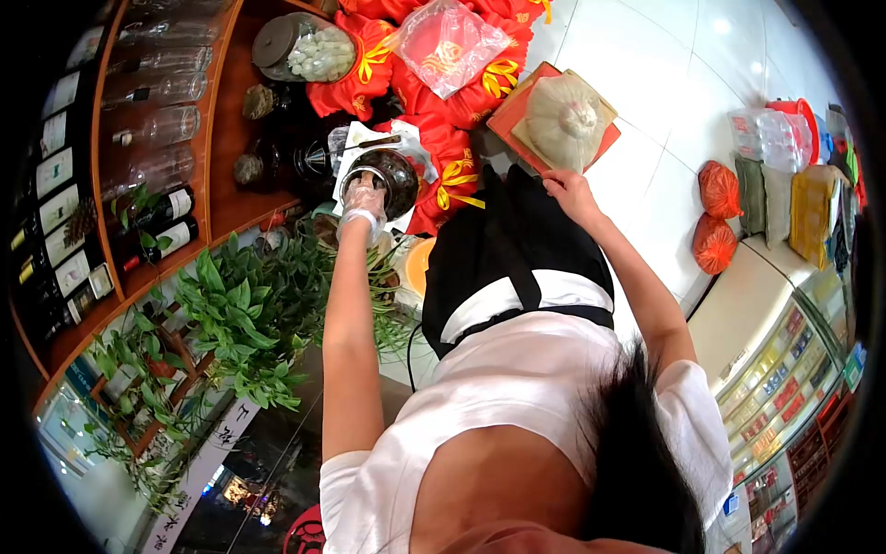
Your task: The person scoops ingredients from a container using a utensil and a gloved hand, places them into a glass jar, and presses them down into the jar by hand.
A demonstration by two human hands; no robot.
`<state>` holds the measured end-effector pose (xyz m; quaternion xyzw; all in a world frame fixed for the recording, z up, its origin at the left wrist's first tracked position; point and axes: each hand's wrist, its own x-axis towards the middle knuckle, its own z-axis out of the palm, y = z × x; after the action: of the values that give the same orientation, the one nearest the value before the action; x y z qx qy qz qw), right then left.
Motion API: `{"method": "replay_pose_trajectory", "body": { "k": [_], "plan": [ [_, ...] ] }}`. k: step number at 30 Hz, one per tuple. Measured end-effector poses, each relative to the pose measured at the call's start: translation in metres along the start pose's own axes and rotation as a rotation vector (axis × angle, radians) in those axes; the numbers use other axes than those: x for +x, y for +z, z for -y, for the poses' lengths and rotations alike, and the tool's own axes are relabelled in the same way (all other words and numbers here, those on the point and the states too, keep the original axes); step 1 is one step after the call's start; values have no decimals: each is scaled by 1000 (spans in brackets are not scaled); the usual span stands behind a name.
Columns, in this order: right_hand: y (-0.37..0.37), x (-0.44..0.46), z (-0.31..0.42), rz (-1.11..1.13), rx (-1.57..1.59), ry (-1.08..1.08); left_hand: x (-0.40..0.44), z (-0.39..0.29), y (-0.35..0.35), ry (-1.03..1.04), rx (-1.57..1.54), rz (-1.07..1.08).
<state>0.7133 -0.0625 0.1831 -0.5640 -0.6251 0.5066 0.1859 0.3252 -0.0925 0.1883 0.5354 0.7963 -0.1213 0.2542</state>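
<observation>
My left hand (364, 197), in a clear plastic glove, reaches into the mouth of a round glass jar (399, 185) with dark contents. Its fingers are mostly hidden inside, so I cannot tell whether they grip anything. Behind the hand, a thin tool with a dark handle (378, 141) lies across white paper (426, 166). My right hand (572, 196) is bare, its fingers apart and loosely bent. It is by the near edge of a tan, cloth-covered rounded object (565, 118) on a red square box (517, 109); whether they touch is unclear.
Red cloth-wrapped bundles with yellow ribbons (448, 180) crowd the area ahead. A lidded jar of pale pieces (318, 51) stands behind. Wooden shelves of bottles (208, 120) and leafy plants (245, 305) line the left. On the right are orange net bags (717, 217) and a display case (771, 369).
</observation>
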Motion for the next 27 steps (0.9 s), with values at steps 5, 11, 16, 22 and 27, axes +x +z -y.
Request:
{"method": "replay_pose_trajectory", "body": {
  "k": [5, 11, 16, 22, 27],
  "plan": [
    [7, -21, -11, 132, -21, 216, 5, 1, -8, 64, 383, 338],
    [24, -48, -30, 122, -155, 167, 32, 23, 15, -102, 391, 410],
    [18, -49, -21, -121, -32, 327, 18, 1, -14, -197, 210, 360],
    [17, -51, -40, -68, -201, 363, 25, 38, 1, 33, 402, 259],
    [16, -51, -46, -21, -149, 411, 24, 33, -6, -82, 318, 328]
  ]
}}
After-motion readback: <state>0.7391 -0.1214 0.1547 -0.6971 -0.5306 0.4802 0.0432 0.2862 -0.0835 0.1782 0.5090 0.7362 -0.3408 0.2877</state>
